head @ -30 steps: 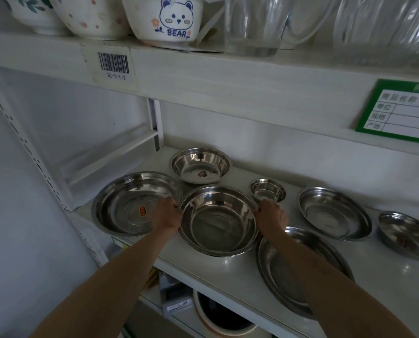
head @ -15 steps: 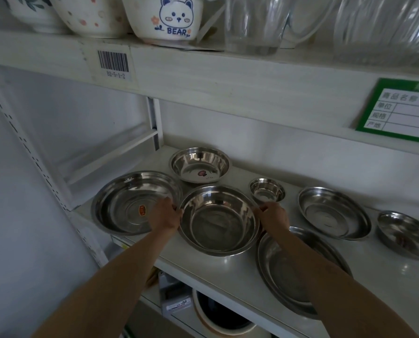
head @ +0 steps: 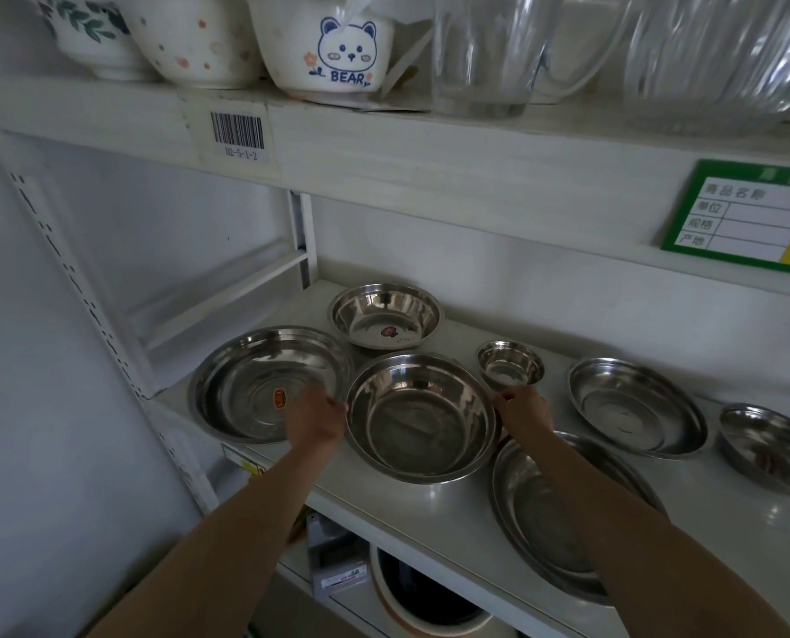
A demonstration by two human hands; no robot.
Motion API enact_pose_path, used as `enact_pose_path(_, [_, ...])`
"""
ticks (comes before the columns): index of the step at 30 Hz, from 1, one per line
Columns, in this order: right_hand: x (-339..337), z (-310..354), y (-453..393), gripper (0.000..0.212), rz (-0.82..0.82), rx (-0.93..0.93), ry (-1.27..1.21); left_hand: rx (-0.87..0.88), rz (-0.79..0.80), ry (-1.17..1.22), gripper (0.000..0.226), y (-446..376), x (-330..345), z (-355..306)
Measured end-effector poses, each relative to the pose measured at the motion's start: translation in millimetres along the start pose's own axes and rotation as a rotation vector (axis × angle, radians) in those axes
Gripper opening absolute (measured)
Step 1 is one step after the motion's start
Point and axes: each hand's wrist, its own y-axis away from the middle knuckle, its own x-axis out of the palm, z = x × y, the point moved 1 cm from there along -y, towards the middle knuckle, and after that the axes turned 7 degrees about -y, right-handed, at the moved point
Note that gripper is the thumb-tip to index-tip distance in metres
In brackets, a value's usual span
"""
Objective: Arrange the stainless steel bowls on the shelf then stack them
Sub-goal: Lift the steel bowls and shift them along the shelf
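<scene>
Seven stainless steel bowls and dishes lie spread on the white shelf (head: pixel 430 504), and we take the deep middle bowl (head: pixel 420 419) as our landmark. It sits near the front edge of the shelf, and we hold it from both sides: our left hand (head: pixel 317 419) is at its left rim with the fingers curled against the edge, and our right hand (head: pixel 524 414) pinches its right rim. Whether the bowl is lifted or resting on the shelf we cannot tell.

Just left of the middle bowl lies a wide shallow dish (head: pixel 269 384) with an orange sticker inside, its rim close to our left hand. Behind the middle bowl stands a medium bowl (head: pixel 384 315) with a small sticker on its bottom. Behind and to the right of the middle bowl, just beyond our right hand, sits a tiny bowl (head: pixel 510 363). To the right and nearer the front, partly hidden under our right forearm, lies a large flat dish (head: pixel 545 513). Further right sits a shallow plate (head: pixel 637 407), and beyond that a small dish (head: pixel 770 446) at the frame edge.

Above the middle bowl, the upper shelf (head: pixel 430 163) carries a barcode label (head: pixel 236 133), a green tag (head: pixel 747 221), ceramic bowls including one marked BEAR (head: pixel 328 48), and clear glassware (head: pixel 485 52).
</scene>
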Motion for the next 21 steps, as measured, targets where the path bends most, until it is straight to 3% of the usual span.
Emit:
enact_pose_path(7, [1.1, -0.6, 1.1, 0.020, -0.014, 0.003, -0.006, -0.093, 0.043, 0.180, 0.024, 0.9, 8.3, 3.2])
enact_pose_path(21, [-6.0, 3.2, 5.2, 0.019, -0.043, -0.039, -0.059, -0.092, 0.049, 0.241, 0.018, 10.5, -1.1, -3.6])
